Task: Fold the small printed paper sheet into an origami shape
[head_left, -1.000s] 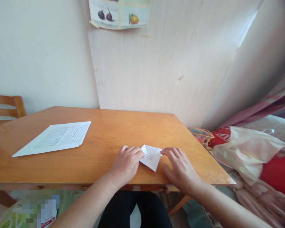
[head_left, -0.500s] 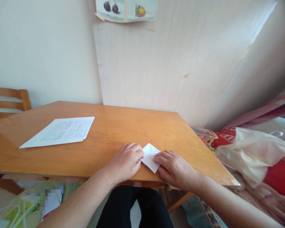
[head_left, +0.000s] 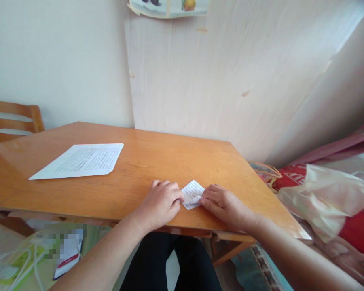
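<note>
A small folded sheet of printed paper (head_left: 191,191) lies near the front edge of the wooden table (head_left: 157,155), between my two hands. My left hand (head_left: 165,201) has its fingers curled, with the fingertips pressing on the paper's left corner. On the other side, my right hand (head_left: 221,203) pinches the paper's near right flap, which is lifted and folded over a little. Rows of print show on the upper face. The right thumb and fingers hide the flap's tip.
A stack of printed sheets (head_left: 81,159) lies on the table's left. A wooden chair (head_left: 33,117) stands beyond. To the right of the table are a white plastic bag (head_left: 324,194) and red bags. Below left sits a clear bag (head_left: 21,258) with items inside.
My right hand has taken the paper's near corner and turned it up and over, so the near point is folded in. My left hand stays at the left corner. The view has tilted slightly down.
</note>
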A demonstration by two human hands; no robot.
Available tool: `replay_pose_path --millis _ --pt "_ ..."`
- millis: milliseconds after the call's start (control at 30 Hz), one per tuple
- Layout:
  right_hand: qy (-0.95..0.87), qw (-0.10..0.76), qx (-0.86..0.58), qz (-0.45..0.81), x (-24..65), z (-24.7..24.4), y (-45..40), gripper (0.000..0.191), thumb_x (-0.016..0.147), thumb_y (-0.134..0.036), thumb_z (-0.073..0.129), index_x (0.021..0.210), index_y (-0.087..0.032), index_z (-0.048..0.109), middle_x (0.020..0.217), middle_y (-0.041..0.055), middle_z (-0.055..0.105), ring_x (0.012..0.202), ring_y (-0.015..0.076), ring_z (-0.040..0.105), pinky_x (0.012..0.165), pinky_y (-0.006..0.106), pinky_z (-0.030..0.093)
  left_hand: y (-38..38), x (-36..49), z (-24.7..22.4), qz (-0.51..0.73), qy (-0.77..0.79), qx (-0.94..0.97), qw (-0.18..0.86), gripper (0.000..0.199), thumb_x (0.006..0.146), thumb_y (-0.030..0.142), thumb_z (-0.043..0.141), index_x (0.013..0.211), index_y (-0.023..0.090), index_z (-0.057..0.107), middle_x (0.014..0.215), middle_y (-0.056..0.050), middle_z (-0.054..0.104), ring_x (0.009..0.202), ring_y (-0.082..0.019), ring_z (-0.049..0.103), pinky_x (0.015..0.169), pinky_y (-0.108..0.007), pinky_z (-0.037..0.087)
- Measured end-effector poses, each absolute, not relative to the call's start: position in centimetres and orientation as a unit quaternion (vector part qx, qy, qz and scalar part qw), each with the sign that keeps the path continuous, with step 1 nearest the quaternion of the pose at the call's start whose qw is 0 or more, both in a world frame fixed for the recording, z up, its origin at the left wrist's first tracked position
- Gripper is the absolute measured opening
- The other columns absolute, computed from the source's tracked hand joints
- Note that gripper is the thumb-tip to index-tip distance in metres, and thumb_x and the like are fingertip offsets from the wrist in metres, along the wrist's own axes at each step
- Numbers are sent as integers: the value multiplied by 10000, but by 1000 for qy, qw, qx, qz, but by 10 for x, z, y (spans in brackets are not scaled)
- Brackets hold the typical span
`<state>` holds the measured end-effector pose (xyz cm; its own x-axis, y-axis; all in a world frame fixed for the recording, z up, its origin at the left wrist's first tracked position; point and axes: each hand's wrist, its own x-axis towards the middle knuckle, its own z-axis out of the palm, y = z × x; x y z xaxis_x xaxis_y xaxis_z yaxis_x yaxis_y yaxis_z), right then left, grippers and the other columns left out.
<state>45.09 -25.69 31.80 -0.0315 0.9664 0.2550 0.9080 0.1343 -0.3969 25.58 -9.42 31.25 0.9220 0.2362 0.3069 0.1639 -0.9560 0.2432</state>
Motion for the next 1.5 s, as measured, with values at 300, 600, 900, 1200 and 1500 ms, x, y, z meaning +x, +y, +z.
replay_pose_path --millis 300,600,900,1200,1500 --pt "-663 296 -665 172 462 317 -242 256 991 -350 556 824 -195 673 811 22 650 755 152 599 684 274 448 -102 250 319 174 108 975 91 197 850 143 558 847 276 703 878 7 667 945 -218 570 931 -444 306" --pt "-720 234 -648 77 445 325 -261 132 962 -293 607 906 -222 704 902 35 670 875 176 588 795 313 438 -91 246 309 207 127 961 132 252 799 74 531 902 262 663 931 12 701 958 -201 597 1006 -433 305" --pt "-629 302 -699 158 459 314 -240 260 989 -352 510 838 -195 652 765 11 637 677 148 558 627 277 416 -91 253 309 197 146 961 130 223 820 111 530 891 268 671 909 14 709 943 -221 599 953 -417 319" --pt "-576 341 -702 243 472 304 -223 356 952 -472 520 731 -194 553 650 -36 484 576 111 420 509 247 298 -88 256 307 188 147 960 147 231 850 132 526 893 276 702 933 13 718 936 -207 608 957 -403 326" --pt "-643 313 -675 181 458 317 -242 241 960 -378 578 843 -201 692 821 20 654 734 152 575 663 272 431 -92 254 309 186 152 961 135 200 848 144 529 855 263 689 905 9 695 933 -212 588 957 -414 316"
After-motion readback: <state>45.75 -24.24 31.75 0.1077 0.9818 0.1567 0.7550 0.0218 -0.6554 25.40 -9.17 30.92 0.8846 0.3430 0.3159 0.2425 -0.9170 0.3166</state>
